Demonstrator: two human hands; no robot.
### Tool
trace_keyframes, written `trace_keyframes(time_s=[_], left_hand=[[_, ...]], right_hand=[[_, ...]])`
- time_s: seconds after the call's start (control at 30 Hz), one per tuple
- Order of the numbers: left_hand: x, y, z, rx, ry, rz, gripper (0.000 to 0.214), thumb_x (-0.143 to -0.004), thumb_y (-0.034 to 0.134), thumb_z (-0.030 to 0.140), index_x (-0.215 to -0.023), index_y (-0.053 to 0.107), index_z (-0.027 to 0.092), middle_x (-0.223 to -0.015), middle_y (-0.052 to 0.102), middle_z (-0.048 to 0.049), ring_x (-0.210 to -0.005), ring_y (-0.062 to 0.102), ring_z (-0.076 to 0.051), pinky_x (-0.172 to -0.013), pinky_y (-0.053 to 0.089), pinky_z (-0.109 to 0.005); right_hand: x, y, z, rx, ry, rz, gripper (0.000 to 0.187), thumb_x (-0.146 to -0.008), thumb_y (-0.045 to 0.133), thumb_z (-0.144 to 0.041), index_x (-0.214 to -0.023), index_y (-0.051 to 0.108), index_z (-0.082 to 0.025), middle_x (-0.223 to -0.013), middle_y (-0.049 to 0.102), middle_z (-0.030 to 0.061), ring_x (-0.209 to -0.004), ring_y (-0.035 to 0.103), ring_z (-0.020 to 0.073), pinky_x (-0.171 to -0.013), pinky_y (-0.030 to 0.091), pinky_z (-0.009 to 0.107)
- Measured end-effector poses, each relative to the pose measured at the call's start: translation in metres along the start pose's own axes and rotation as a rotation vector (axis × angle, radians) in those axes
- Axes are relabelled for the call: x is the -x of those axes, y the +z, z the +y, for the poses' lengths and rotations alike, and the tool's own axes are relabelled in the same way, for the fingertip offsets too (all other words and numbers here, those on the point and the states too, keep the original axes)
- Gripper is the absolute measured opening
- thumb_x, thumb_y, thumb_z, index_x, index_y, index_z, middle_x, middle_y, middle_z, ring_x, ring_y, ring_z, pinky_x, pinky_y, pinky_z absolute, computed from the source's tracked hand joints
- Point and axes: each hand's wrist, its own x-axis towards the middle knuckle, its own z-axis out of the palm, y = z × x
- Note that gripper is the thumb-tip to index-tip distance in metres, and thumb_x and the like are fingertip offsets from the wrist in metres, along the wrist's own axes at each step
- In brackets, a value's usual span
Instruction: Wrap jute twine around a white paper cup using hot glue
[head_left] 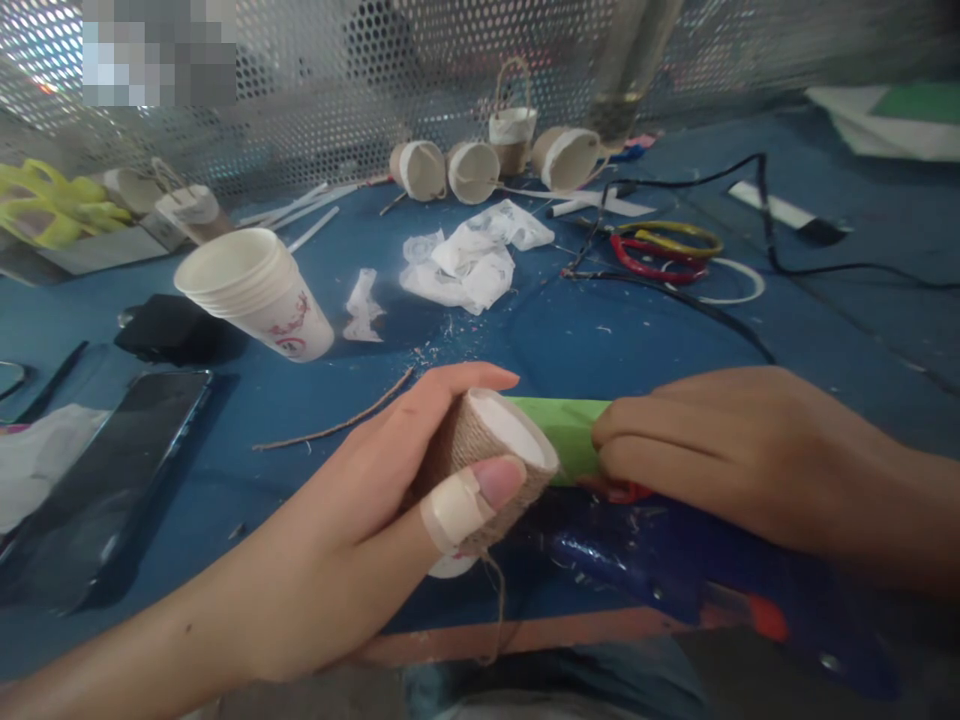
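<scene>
A paper cup point(517, 490) wrapped in brown twine lies tilted in my left hand point(375, 500), its white end toward the right. My left fingers curl around the far side, and the thumb, with a bandage on it, presses the twine. A loose twine end point(501, 600) hangs below. To the right, my right hand point(697, 450) is closed at the edge of a green sheet point(574, 430); what its fingers hold is hidden. Something orange-red point(630, 491) shows under them. A blue glue gun point(675, 570) with a red switch lies just below that hand.
Stacked paper cups point(247, 290) lean at left, near a phone point(105, 490) and a black box-like object point(172, 328). Crumpled white paper point(472, 260) lies mid-table. Several twine-wrapped cups point(473, 172) stand or lie along the mesh partition point(315, 110). Cables point(660, 255) cross the right side.
</scene>
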Motion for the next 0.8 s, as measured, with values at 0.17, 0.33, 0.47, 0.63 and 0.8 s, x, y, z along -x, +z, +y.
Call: trace_keyframes(time_s=[0.17,0.33,0.47,0.63,0.8], left_hand=[[0.0,0.001,0.002,0.031,-0.056,-0.024,0.047,-0.115,0.071,0.071,-0.146,0.074,0.035,-0.12,0.081,-0.0006,-0.103,0.077,-0.025,-0.084,0.071,-0.032],[-0.001,0.0,0.001,0.0,0.003,-0.015,0.044,-0.117,0.07,0.069,-0.144,0.075,0.035,-0.119,0.083,-0.0009,-0.105,0.078,-0.027,-0.088,0.071,-0.035],[-0.001,-0.001,0.0,-0.013,0.006,-0.01,0.044,-0.116,0.071,0.069,-0.145,0.076,0.036,-0.12,0.084,-0.0007,-0.104,0.078,-0.026,-0.089,0.072,-0.035],[-0.001,-0.002,-0.001,-0.045,0.027,-0.005,0.041,-0.116,0.073,0.066,-0.145,0.077,0.037,-0.12,0.084,0.0002,-0.104,0.076,-0.026,-0.098,0.071,-0.037],[-0.003,-0.002,-0.007,-0.015,0.139,0.006,0.04,-0.115,0.073,0.07,-0.141,0.079,0.04,-0.113,0.084,0.0031,-0.096,0.077,-0.024,-0.088,0.071,-0.033]], right_hand=[[-0.001,0.001,0.001,-0.026,-0.012,0.033,0.036,-0.123,0.041,-0.012,-0.1,0.063,-0.027,-0.089,0.075,-0.0005,-0.069,0.058,0.0205,-0.065,0.038,0.039],[-0.001,0.0,0.002,0.0,-0.035,-0.028,0.026,-0.113,0.054,-0.006,-0.103,0.062,-0.028,-0.089,0.075,-0.0016,-0.069,0.06,0.0206,-0.063,0.04,0.039],[-0.001,-0.005,0.0,0.026,-0.015,-0.045,0.026,-0.111,0.055,-0.004,-0.102,0.063,-0.028,-0.092,0.078,-0.0008,-0.072,0.064,0.0211,-0.066,0.043,0.04],[-0.004,-0.01,-0.001,0.04,-0.019,-0.103,0.028,-0.114,0.055,-0.003,-0.103,0.064,-0.027,-0.092,0.078,-0.0012,-0.073,0.064,0.0208,-0.066,0.046,0.039],[-0.003,-0.009,-0.001,0.033,-0.026,-0.063,0.029,-0.118,0.051,-0.007,-0.102,0.064,-0.028,-0.095,0.079,-0.0006,-0.073,0.065,0.0223,-0.065,0.047,0.041]])
